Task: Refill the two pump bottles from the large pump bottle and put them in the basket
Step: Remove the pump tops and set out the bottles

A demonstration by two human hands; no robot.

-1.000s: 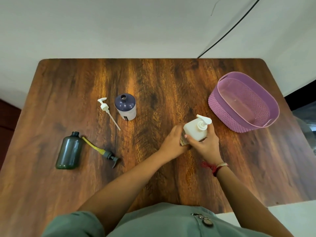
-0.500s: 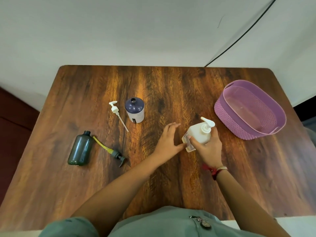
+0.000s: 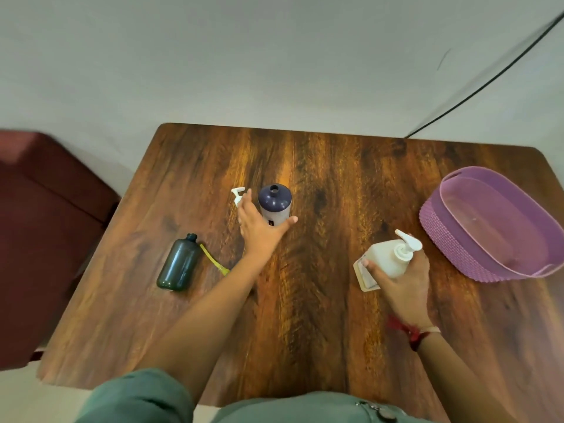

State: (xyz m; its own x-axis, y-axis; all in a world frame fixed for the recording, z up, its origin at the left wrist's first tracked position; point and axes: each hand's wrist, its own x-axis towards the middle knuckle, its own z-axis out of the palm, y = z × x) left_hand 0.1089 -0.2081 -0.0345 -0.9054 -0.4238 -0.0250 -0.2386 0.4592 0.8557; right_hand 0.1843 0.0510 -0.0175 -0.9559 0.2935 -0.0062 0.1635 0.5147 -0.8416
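Pump bottle (image 3: 383,258) in right hand (image 3: 403,283)

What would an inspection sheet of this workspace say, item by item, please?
Surface: wooden table, dark grain.
Job's things: navy bottle upright, uncapped; green bottle lying, uncapped; white pump and yellow-tube pump lying loose; basket with no bottle inside.
Clutter: nothing seen.
Hands: left hand open beside navy bottle; right hand grips large white pump bottle.
Cables: black cable beyond the far edge.
Surroundings: dark red seat at left.
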